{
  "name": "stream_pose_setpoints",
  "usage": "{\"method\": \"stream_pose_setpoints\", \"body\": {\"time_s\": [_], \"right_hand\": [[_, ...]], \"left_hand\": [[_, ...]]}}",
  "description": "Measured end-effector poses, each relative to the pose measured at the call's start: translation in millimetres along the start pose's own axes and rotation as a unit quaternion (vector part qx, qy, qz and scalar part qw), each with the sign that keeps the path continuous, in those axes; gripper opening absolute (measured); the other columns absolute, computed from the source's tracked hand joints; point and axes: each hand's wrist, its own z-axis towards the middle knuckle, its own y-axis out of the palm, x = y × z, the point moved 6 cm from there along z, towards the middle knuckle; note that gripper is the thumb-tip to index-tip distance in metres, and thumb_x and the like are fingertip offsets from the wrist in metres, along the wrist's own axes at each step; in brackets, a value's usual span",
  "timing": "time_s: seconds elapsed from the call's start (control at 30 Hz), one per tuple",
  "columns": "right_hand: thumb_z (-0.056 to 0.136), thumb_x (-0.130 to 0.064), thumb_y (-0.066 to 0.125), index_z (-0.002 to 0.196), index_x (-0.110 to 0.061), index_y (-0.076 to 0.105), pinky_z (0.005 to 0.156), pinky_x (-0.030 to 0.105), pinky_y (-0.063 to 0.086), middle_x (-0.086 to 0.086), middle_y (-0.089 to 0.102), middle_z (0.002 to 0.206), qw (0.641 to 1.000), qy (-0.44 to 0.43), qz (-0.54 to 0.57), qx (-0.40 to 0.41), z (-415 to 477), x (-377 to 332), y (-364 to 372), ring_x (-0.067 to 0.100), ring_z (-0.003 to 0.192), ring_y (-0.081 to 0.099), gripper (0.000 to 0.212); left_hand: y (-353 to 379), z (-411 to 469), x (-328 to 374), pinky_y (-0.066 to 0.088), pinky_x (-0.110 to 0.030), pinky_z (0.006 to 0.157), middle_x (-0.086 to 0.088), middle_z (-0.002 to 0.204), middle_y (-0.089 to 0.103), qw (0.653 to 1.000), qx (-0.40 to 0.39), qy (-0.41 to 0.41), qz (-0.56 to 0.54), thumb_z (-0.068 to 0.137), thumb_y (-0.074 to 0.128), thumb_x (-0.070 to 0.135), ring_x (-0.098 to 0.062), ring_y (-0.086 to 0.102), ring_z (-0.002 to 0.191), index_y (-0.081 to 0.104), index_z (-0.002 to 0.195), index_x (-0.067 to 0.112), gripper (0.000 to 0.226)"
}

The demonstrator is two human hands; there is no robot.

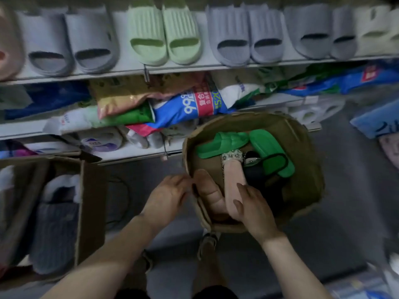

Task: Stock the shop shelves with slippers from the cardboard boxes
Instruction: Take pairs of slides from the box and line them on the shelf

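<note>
Slippers lie loose in the open cardboard box (311, 147) at centre right of the frame: a green pair (222, 143) at the far side, a dark one (254, 173) beside it, and two pink ones nearer the front. The right hand (257, 212) has its fingers wrapped round the heel end of the pink beaded slipper (234, 182), which lies inside the box. The left hand (166, 197) reaches the box's left rim; blur hides whether its fingers clasp it. Lifted fast, the bead trim could catch on the green pair and drag it out, or an unsteadied box could tip.
</note>
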Motion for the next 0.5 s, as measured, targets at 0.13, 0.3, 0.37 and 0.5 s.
{"method": "stream_pose_setpoints", "body": {"time_s": [0.13, 0.3, 0.37, 0.5], "right_hand": [[0.098, -0.03, 0.051, 0.145, -0.017, 0.037, 0.099, 0.037, 0.042, 0.01, 0.049, 0.139, 0.995, 0.07, 0.04, -0.06, 48, 78, 32, 0.028, 0.124, 0.05, 0.051], [0.094, -0.031, 0.059, 0.143, -0.013, 0.037, 0.094, 0.037, 0.044, 0.015, 0.054, 0.133, 0.977, 0.123, 0.125, -0.124, 104, 111, 93, 0.034, 0.12, 0.054, 0.056], [0.089, -0.035, 0.065, 0.139, -0.013, 0.04, 0.093, 0.037, 0.044, 0.016, 0.053, 0.131, 0.962, 0.141, 0.18, -0.15, 115, 111, 116, 0.036, 0.118, 0.053, 0.06], [0.076, -0.042, 0.072, 0.095, -0.015, 0.051, 0.082, 0.039, 0.041, 0.011, 0.06, 0.106, 0.977, 0.076, 0.166, -0.113, 129, 102, 115, 0.036, 0.101, 0.054, 0.039]], "left_hand": [[72, 43, 33, 0.044, -0.028, 0.088, 0.0, 0.113, 0.064, 0.998, -0.032, -0.035, -0.031, 0.09, 0.046, 0.033, -0.022, 0.058, 0.099, 0.059, 0.119, 0.03, 0.032], [147, 74, 35, 0.047, -0.03, 0.092, 0.0, 0.118, 0.062, 0.992, -0.093, -0.082, -0.026, 0.089, 0.036, 0.036, -0.024, 0.058, 0.104, 0.064, 0.12, 0.023, 0.044], [164, 83, 32, 0.048, -0.033, 0.092, -0.003, 0.12, 0.062, 0.989, -0.107, -0.1, -0.022, 0.089, 0.041, 0.032, -0.027, 0.058, 0.105, 0.063, 0.123, 0.021, 0.042], [191, 97, 25, 0.038, -0.033, 0.103, -0.006, 0.134, 0.054, 0.977, -0.151, -0.146, -0.018, 0.089, 0.059, 0.019, -0.029, 0.049, 0.12, 0.052, 0.135, 0.018, 0.047]]}}
